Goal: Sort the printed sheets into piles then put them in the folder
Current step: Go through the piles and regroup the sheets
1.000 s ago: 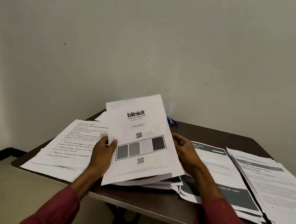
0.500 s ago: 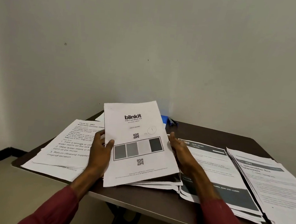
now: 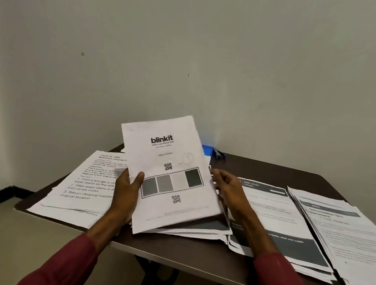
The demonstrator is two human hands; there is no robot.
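Observation:
A stack of printed sheets topped by a "blinkit" page (image 3: 170,170) is raised at its far end over the table's middle. My left hand (image 3: 127,188) grips the stack's left edge, thumb on top of the page. My right hand (image 3: 228,188) is at the stack's right edge with fingers loosely curled; whether it holds the sheets is unclear. A pile headed "Bathroom Counter" (image 3: 85,185) lies to the left. A "Desk / Study" pile (image 3: 276,221) and a "Dehumidifier Box" pile (image 3: 346,235) lie to the right. A blue folder (image 3: 207,149) peeks out behind the raised stack.
The dark brown table (image 3: 193,256) stands against a plain wall. A blue pen (image 3: 220,155) lies by the folder at the back. Piles overhang the table's front left and right edges. Bare floor shows at the left.
The blinkit stack dipped toward the table, then tilted up again at its far end. My right hand has drawn slightly away from the stack's right edge.

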